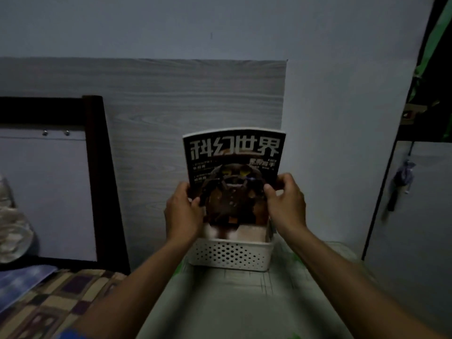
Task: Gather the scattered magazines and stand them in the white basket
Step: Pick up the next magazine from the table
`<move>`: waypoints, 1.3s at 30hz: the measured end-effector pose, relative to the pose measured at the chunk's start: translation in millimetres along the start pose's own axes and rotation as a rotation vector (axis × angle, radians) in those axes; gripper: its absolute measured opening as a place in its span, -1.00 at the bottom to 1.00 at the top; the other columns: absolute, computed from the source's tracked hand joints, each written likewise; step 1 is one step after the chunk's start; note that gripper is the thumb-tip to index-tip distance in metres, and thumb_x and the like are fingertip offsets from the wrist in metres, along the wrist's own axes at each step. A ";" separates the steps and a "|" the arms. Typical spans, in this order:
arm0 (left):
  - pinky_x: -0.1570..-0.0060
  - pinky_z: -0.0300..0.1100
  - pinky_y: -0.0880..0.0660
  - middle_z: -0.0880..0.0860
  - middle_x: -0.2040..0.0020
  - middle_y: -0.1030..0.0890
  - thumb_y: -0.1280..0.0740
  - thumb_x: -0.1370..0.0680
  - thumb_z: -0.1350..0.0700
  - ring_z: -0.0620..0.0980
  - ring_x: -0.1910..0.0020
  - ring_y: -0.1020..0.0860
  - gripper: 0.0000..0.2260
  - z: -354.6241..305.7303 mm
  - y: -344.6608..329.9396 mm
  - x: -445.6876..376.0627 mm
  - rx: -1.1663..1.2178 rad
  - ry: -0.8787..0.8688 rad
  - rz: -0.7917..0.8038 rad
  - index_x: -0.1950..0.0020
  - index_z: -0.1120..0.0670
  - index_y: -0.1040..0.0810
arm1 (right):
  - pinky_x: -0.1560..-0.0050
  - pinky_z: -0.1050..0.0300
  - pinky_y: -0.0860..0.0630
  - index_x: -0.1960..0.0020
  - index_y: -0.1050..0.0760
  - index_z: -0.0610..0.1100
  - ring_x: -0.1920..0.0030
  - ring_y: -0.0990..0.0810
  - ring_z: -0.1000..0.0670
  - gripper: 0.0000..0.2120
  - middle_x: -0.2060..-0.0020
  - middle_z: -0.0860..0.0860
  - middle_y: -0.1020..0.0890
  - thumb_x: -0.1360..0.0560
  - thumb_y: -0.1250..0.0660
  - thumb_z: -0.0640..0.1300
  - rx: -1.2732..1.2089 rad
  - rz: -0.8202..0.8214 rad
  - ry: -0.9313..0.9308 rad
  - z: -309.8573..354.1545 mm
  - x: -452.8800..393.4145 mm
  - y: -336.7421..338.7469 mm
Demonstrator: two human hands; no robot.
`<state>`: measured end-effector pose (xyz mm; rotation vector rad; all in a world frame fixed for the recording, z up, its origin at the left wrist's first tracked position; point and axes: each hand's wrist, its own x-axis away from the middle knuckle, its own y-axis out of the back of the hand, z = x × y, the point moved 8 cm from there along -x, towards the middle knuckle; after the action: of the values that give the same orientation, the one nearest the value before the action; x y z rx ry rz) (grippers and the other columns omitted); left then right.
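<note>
Black-covered magazine (pixel 233 177) stood upright, long axis 12-to-6, foot inside white basket (pixel 231 254); left hand (pixel 182 211) pinched its 9 o'clock edge, right hand (pixel 285 200) its 3 o'clock edge; both equally near.

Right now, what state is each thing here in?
Magazine: upright, lower end inside the basket, held at both side edges.
Basket: upright on a pale surface, near the wall.
Left hand: gripping the magazine's left edge.
Right hand: gripping the magazine's right edge.
Bedspread: lying flat, lower left.
</note>
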<state>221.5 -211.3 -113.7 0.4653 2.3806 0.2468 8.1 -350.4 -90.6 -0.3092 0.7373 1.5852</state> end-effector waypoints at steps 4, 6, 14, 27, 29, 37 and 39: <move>0.10 -0.08 -0.52 0.05 -0.03 -0.60 -0.33 -0.53 0.22 0.07 0.06 -0.58 -0.79 39.1 -26.2 4.4 -0.124 -0.116 0.159 -0.13 0.04 -0.48 | 0.32 0.18 -0.40 0.12 -0.42 -0.04 0.22 -0.55 0.03 -0.88 0.20 0.07 -0.58 -0.52 -0.37 -0.11 0.055 0.058 -0.049 -43.1 2.2 -22.0; 0.15 -0.12 -0.45 0.01 0.01 -0.55 -0.35 -0.52 0.11 0.08 0.04 -0.57 -0.84 54.2 -35.4 7.8 -0.275 -0.126 0.237 -0.08 0.02 -0.49 | 0.30 0.17 -0.40 0.12 -0.43 -0.05 0.16 -0.57 -0.02 -0.84 0.16 0.03 -0.58 -0.48 -0.42 -0.10 0.101 0.110 -0.110 -66.6 9.2 -31.3; -0.07 -0.19 -0.47 -0.20 -0.25 -0.44 -0.63 -0.24 0.05 -0.12 -0.23 -0.46 -0.10 91.9 -72.0 -20.6 0.287 0.189 0.511 -0.45 -0.11 -0.20 | -0.26 0.05 -0.48 -0.38 -0.31 0.01 -0.30 -0.49 -0.02 -0.13 -0.27 0.11 -0.48 -0.19 -0.66 -0.03 -0.118 0.545 -0.300 -124.5 6.4 -80.1; 0.17 -0.50 -0.51 -0.42 -0.04 -0.60 -0.67 -0.14 0.09 -0.41 -0.04 -0.56 -0.27 118.8 -106.1 -22.7 0.262 0.102 0.764 -0.19 -0.21 -0.42 | -0.20 0.06 -0.56 -0.35 -0.38 0.16 -0.19 -0.56 0.14 -0.09 -0.25 0.15 -0.56 -0.05 -0.60 0.28 0.119 0.630 0.046 -119.7 -4.2 -109.5; 0.12 -0.44 -0.52 -0.34 -0.04 -0.63 -0.67 -0.16 0.11 -0.36 -0.05 -0.58 -0.30 124.6 -106.1 -25.0 0.247 0.120 0.748 -0.20 -0.18 -0.45 | -0.17 0.11 -0.55 -0.33 -0.41 0.15 -0.17 -0.57 0.14 -0.12 -0.22 0.16 -0.57 -0.06 -0.59 0.26 0.097 0.627 0.031 -122.1 -5.6 -112.1; 0.12 -0.32 -0.59 -0.18 -0.08 -0.68 -0.66 -0.11 0.02 -0.15 -0.05 -0.64 -0.28 136.3 -84.0 -22.9 0.381 0.257 0.620 -0.23 -0.14 -0.50 | -0.06 0.25 -0.54 -0.14 -0.48 0.34 -0.09 -0.61 0.19 -0.33 -0.10 0.24 -0.64 -0.05 -0.60 0.21 -0.192 0.599 -0.115 -130.4 -3.3 -112.7; -0.09 -0.03 -0.59 -0.11 -0.22 -0.60 -0.58 -0.23 0.10 -0.02 -0.14 -0.60 -0.26 158.4 -71.4 -0.6 0.614 0.448 0.411 -0.38 -0.11 -0.44 | -0.22 0.03 -0.52 -0.35 -0.40 0.21 -0.28 -0.52 0.08 -0.24 -0.34 0.13 -0.51 -0.20 -0.58 0.06 -0.446 0.477 -0.269 -149.9 10.9 -102.2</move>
<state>308.6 -269.0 -252.4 1.3076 2.7536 -0.2417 71.6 -434.6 -238.5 -0.2438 0.2460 2.1955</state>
